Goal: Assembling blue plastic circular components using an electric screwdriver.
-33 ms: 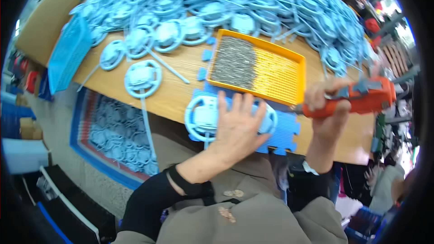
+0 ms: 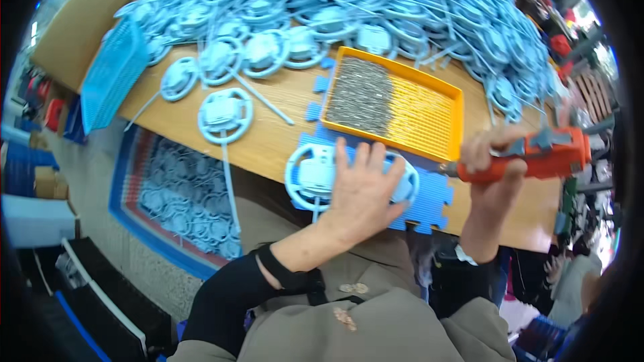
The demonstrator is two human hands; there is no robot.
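My left hand lies flat, fingers spread, pressing down a round light blue plastic part that rests on a blue foam mat at the near edge of the wooden table. To the right, my right hand grips an orange electric screwdriver held sideways, its tip pointing left toward the part. Just behind the mat is a yellow tray with a heap of small grey screws in its left half.
A large pile of the same blue parts covers the far side of the table; one loose part lies to the left. A blue basket leans at the table's left end. A blue-rimmed bin of parts stands on the floor below.
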